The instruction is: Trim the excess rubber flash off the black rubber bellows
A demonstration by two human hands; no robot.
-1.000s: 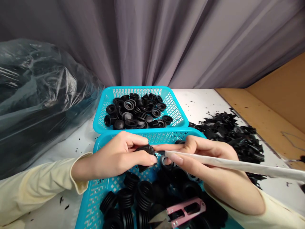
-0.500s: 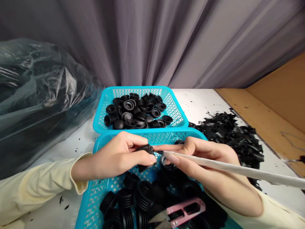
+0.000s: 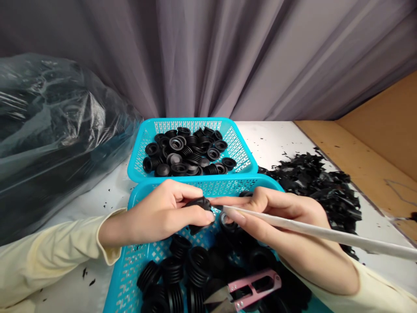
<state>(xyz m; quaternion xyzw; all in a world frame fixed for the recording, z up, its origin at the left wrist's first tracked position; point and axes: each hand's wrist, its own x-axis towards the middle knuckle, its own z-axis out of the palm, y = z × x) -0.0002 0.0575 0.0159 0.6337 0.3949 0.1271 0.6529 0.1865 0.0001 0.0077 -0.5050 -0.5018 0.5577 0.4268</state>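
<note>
Over the near basket [image 3: 129,261], a rubber part [image 3: 199,203] is pinched by the left hand [image 3: 156,216], with the right hand's [image 3: 293,245] gripped stick [image 3: 325,235] aimed leftward.

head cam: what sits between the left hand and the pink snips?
Ribbed black rubber parts, piled in the near basket, fill the stretch from the left hand to the snips. The head view shows it.

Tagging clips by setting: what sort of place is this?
Probably a small workshop bench for hand-trimming: a basket of black ribbed parts, a scrap pile, and pink snips.
</note>
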